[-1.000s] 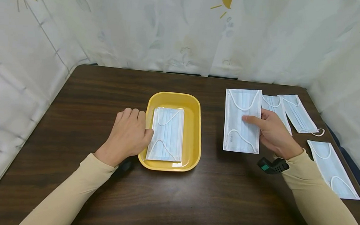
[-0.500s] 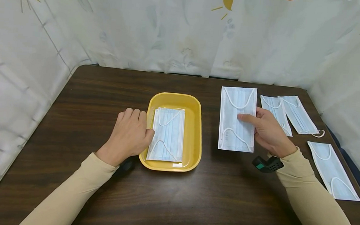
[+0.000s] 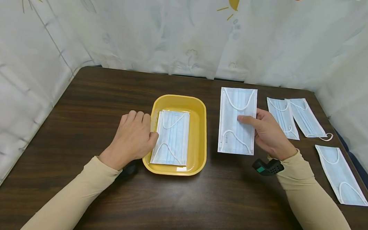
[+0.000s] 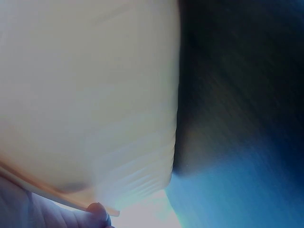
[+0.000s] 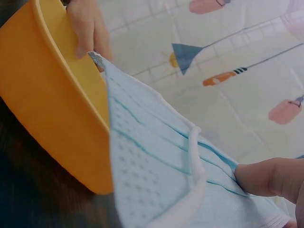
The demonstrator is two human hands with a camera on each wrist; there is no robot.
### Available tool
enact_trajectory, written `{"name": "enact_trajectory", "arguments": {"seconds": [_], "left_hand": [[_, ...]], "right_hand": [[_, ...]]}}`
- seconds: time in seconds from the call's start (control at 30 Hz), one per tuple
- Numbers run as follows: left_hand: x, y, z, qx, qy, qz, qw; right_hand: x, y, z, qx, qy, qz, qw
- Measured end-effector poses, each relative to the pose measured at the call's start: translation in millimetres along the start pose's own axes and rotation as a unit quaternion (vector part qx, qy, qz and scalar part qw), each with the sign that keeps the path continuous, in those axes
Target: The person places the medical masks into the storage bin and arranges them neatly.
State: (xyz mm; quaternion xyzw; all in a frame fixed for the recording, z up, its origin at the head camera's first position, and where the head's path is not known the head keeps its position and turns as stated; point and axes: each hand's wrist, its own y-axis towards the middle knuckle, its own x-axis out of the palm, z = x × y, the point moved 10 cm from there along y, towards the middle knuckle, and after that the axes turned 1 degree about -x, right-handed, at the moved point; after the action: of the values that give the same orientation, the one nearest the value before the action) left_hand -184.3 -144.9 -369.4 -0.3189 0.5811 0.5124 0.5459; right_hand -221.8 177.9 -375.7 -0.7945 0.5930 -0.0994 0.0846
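In the head view a yellow tray [image 3: 197, 136] stands on the brown table, with a light blue mask [image 3: 171, 138] lying inside toward its left. My left hand [image 3: 130, 137] grips the tray's left rim, thumb over the inner side; the left wrist view shows the tray's outer wall [image 4: 95, 95] close up. To the right of the tray, my right hand [image 3: 267, 131] holds another mask [image 3: 236, 131] upright by its right edge, thumb on the front. This mask [image 5: 156, 147] also fills much of the right wrist view, the tray [image 5: 61, 123] behind it.
Two masks [image 3: 280, 115] [image 3: 305, 118] lie side by side near the table's back right corner, their edges meeting. One more mask [image 3: 341, 175] lies by the right edge. A white patterned curtain [image 3: 188, 32] hangs behind the table [image 3: 179, 205].
My right hand has moved left with the mask, closer to the tray and away from the masks at the back right. The left hand has stayed on the rim.
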Motion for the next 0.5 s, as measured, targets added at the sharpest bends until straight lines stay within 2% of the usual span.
{"name": "enact_trajectory", "arguments": {"seconds": [0.27,0.5], "left_hand": [[-1.3,0.4,0.6,0.003,-0.002,0.006,1.0000],[-5.2,-0.9,2.8,0.011,0.000,0.025,0.9996]], "right_hand": [[3.9,0.8,-1.6,-0.004,0.020,-0.002,0.9998],[8.2,4.3,-3.2,-0.007,0.033,-0.005,0.9994]]}}
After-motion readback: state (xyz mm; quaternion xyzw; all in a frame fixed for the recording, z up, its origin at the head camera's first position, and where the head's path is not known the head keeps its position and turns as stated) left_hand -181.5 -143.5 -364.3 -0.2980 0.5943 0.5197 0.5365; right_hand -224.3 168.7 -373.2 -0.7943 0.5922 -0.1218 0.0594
